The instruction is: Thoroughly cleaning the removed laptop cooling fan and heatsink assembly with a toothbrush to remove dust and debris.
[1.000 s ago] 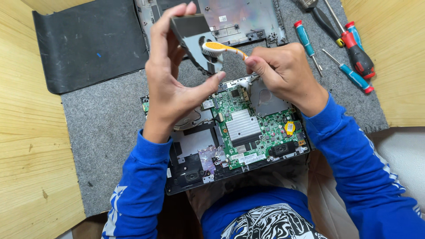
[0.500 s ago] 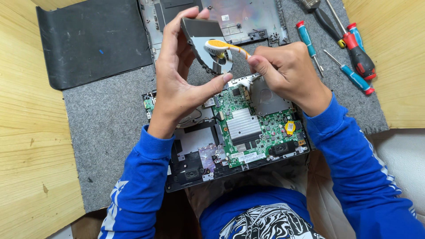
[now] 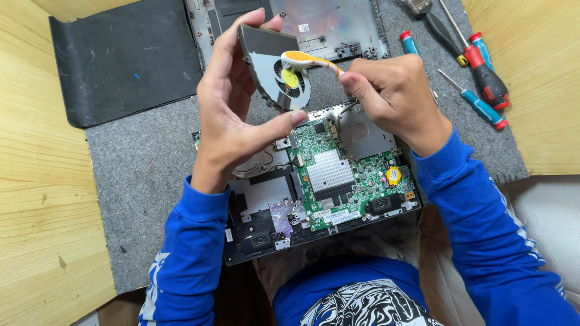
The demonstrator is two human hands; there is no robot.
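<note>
Left hand (image 3: 232, 115) holds fan (image 3: 275, 63); right hand (image 3: 393, 96) brushes it.

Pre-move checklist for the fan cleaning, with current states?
1. Left hand grips the cooling fan firmly: ok, thumb below and fingers over its top edge, held up above the board.
2. Right hand controls the brush: ok, pinched at the handle, orange head at the fan blades.
3. Fan cable free of the green circuit board: cannot tell, the hands hide it.
4. Open laptop chassis steady on the grey mat: not ok, its near edge overhangs the mat toward the lap.
5. Screwdrivers out of the way: ok, lying at the right on the mat.
</note>
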